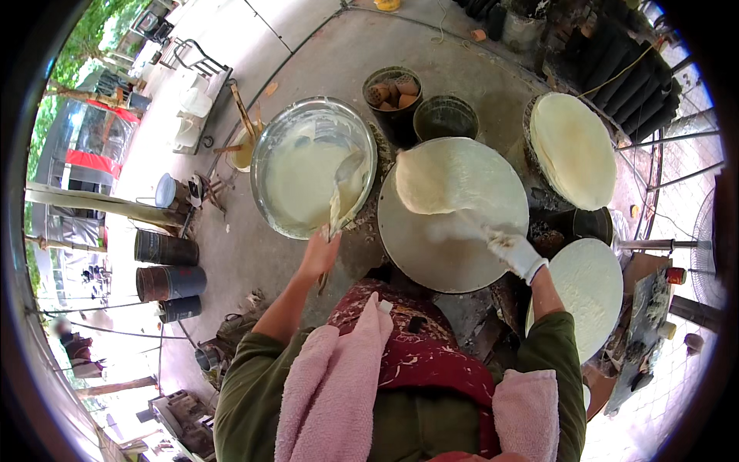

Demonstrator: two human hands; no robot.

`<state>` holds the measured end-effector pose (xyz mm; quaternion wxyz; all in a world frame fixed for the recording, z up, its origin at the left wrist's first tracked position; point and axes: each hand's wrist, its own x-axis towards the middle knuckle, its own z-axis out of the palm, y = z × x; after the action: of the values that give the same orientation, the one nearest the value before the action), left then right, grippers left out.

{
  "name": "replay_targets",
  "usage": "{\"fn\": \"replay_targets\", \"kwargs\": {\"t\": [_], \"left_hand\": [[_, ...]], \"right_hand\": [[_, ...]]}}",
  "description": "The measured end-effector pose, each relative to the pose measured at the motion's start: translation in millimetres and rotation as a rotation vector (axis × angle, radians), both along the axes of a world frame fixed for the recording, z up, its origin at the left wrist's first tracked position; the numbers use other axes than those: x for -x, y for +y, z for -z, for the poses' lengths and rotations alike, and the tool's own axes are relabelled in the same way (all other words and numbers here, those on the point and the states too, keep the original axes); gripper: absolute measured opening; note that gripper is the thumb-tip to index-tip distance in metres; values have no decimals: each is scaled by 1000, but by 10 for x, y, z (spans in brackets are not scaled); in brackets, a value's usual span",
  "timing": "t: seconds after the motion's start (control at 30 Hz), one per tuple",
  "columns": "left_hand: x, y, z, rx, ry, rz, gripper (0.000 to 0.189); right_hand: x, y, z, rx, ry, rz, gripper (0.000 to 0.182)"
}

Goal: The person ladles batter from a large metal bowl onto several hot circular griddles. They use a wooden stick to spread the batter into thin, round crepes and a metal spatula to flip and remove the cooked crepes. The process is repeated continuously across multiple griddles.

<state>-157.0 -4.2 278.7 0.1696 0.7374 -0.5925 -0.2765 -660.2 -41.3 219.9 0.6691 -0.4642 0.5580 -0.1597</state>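
Note:
My bare left hand [319, 252] grips the handle of a metal ladle [349, 167], coated in pale batter, at the right side of a wide metal basin [258, 190] of batter. On my right hand [515, 252] is a soiled white glove. It is closed on a thin tool, blurred by motion, whose far end meets a pale sheet of batter [444, 173]. That sheet lies over the upper part of a round griddle [450, 260], with its left edge blurred. The lower part of the griddle shows a bare grey surface.
A stack of round pale sheets [571, 150] stands at the upper right, another round sheet [589, 297] at the lower right. Beyond the griddle are a bucket of perforated clay-coloured pieces [394, 95] and a dark bucket [446, 118]. Metal drums [170, 283] stand at the left.

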Motion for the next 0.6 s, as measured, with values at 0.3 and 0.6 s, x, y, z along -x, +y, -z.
{"fn": "replay_targets", "kwargs": {"t": [0.3,0.6], "left_hand": [[466,-615,-137,-46,-377,383,22],[-280,452,-223,-231,-230,705,13]], "right_hand": [[225,157,167,332,160,189,26],[-263,872,-593,-140,94,15,31]]}}
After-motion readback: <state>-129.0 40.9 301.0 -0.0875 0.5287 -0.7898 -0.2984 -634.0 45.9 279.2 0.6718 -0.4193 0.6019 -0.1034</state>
